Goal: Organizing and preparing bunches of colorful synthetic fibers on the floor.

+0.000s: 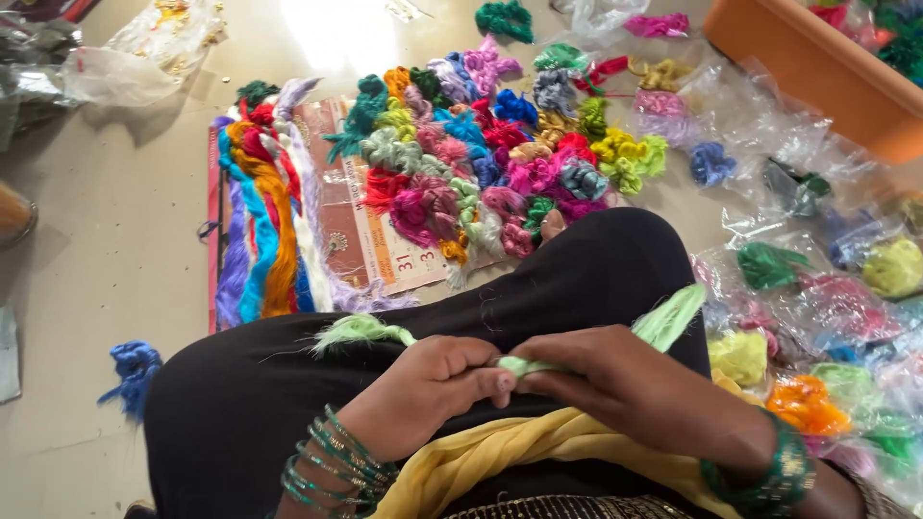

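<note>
Nearest us, our left hand (433, 384) and right hand (615, 380) meet over our black lap (538, 288), fingers of both pinched shut on a light green thread bundle (524, 365) stretched between them; beyond lie bright thread skeins (481, 163) on the floor; farther right, an orange tub (817, 67).

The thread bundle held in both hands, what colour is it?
Light green thread bundle, seen in the head view.

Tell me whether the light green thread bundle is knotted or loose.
Loose at the ends: the light green thread bundle fans out beyond both hands; the pinched middle is hidden.
</note>
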